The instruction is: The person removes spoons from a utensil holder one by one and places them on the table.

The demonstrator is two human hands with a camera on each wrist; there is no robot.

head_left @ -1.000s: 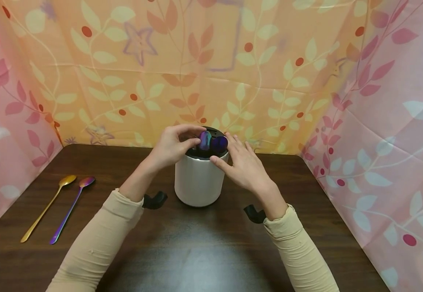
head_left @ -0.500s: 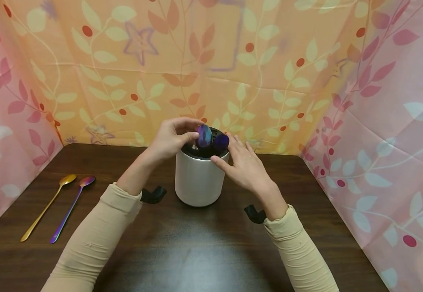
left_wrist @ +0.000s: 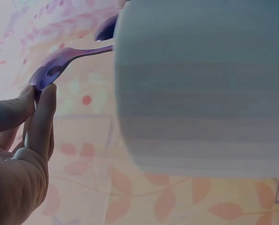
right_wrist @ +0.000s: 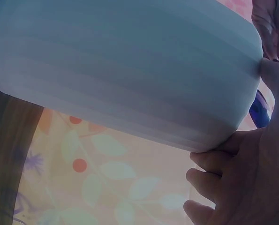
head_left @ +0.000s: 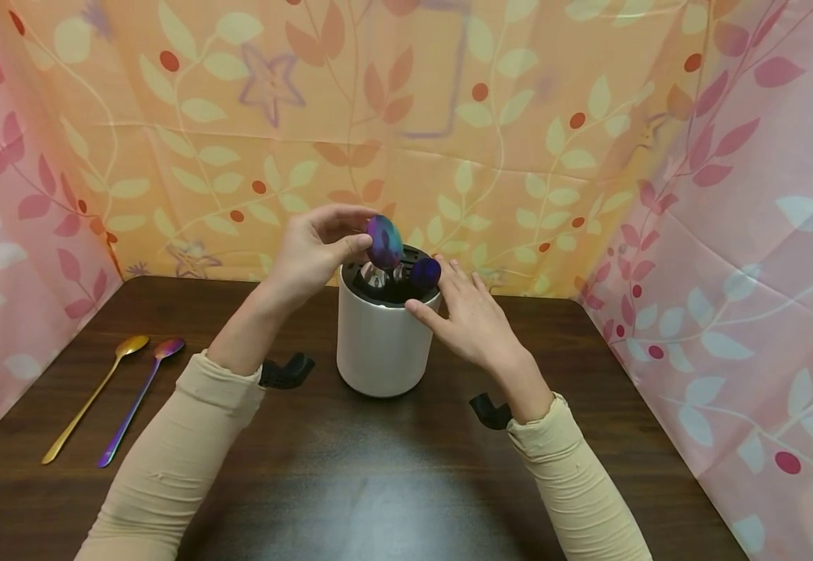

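An iridescent purple-blue spoon (head_left: 383, 243) stands bowl up in a white round utensil holder (head_left: 383, 351) with a black slotted top. My left hand (head_left: 308, 253) pinches the edge of its bowl between thumb and fingers. In the left wrist view the spoon's neck (left_wrist: 90, 52) shows, while the rest of its handle is hidden by the holder. Fingers spread, my right hand (head_left: 472, 315) rests against the holder's right side near the rim. Beside that hand, a second dark purple spoon (head_left: 425, 273) sits in the holder. A shiny silver spoon bowl (head_left: 374, 275) shows at the top too.
On the brown wooden table (head_left: 378, 483), a gold spoon (head_left: 88, 399) and a rainbow-coloured spoon (head_left: 132, 401) lie side by side at the left. Patterned cloth (head_left: 350, 101) hangs behind the table and along both sides.
My left hand has lifted the pinched spoon up and slightly left, so its bowl stands higher above the holder and the silver bowl shows more. The right hand has stayed in place.
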